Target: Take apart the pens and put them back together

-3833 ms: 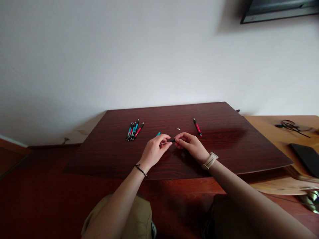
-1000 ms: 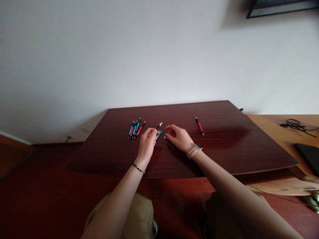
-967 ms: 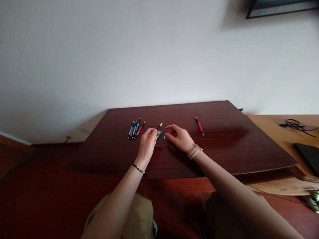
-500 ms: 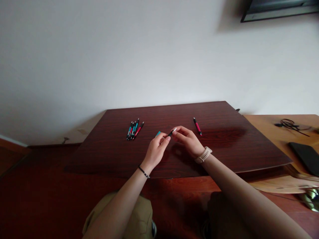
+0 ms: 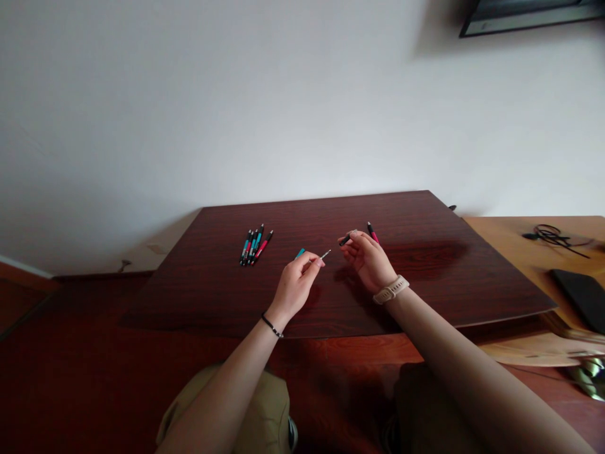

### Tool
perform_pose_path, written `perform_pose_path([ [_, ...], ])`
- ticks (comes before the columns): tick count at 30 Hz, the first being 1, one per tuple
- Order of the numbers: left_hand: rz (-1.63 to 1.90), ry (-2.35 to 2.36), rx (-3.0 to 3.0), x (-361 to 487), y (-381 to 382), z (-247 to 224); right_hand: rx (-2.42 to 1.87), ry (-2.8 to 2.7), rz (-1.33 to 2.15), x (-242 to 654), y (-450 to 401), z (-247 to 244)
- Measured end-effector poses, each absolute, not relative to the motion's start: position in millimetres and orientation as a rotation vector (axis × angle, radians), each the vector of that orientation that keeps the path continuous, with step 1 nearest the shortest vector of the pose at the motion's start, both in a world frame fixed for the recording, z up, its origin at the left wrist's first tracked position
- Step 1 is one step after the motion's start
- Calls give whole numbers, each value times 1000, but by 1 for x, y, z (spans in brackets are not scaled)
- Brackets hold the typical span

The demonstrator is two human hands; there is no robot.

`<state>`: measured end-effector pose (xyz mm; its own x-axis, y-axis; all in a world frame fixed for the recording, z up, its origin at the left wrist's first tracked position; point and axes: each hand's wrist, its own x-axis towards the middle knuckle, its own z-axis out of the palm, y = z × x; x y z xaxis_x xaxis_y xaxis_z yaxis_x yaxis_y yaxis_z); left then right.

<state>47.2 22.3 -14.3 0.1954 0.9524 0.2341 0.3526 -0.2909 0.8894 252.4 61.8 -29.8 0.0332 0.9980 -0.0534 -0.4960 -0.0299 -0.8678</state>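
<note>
One slim pen refill (image 5: 326,254) is pinched between the thumb and fingertips of the left hand (image 5: 295,285), its tip pointed toward the right hand (image 5: 371,260), and is held above the middle of the dark table (image 5: 208,290). One short black pen part (image 5: 346,240) is gripped in the right hand's fingers, apart from the refill. One teal piece (image 5: 300,253) is partly covered by the left hand. Toward the table's left edge, nearer the far edge than the near one, five pens (image 5: 258,238) can be counted, three teal and two red, laid close together. Toward the far right corner, one red pen (image 5: 373,233) is partly hidden by the right hand.
</note>
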Motion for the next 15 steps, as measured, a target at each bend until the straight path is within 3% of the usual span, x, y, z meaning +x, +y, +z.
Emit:
perform_pose_path([
  [9, 1084, 1243, 1773, 48, 22, -12, -822, -870, 1598, 244, 52, -18],
  [15, 1088, 1237, 1762, 50, 21, -13, -840, -1057, 1542, 238, 41, -14],
])
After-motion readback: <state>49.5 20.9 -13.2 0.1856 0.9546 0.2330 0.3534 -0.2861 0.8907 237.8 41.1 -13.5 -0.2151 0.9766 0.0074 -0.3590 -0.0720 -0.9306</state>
